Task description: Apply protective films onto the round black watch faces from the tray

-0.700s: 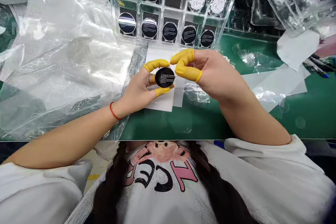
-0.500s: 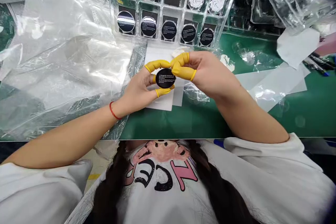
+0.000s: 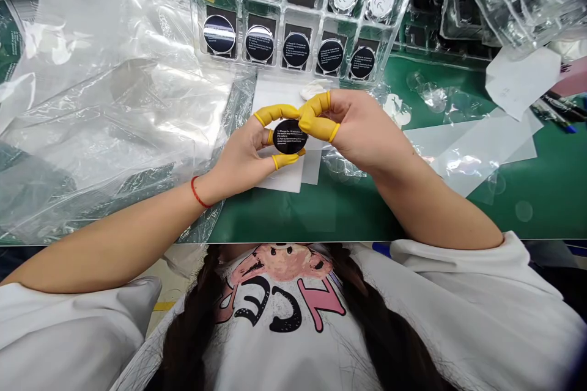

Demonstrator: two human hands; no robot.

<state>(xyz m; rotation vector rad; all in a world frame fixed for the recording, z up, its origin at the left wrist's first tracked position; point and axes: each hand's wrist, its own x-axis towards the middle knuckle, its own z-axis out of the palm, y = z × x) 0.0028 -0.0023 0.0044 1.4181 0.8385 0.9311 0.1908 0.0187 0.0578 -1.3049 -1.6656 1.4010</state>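
A round smartwatch [image 3: 290, 138] with a black face and printed white lines faces up, with no strap visible on it. My left hand [image 3: 250, 149] closes round it, fingertips at its top and side and the thumb along its lower edge. Yellow finger cots cover the working fingertips of both hands. From the right, my right hand [image 3: 353, 125] pinches the upper right rim, and its thumb overlaps the face there. Whether a film is also caught between those fingertips is hidden. Under the hands lie white sheets [image 3: 279, 185] on the green table.
Behind my hands, a clear plastic tray [image 3: 282, 12] has watches in most compartments, some face up, others back up. Plastic bags [image 3: 114, 110] spread over the left side. At right are stacked clear trays [image 3: 509, 0], translucent sheets [image 3: 481, 146] and pens [image 3: 557, 111].
Both hands keep their grip on the smartwatch, with only a slight shift of watch and fingers. The view has also shifted slightly.
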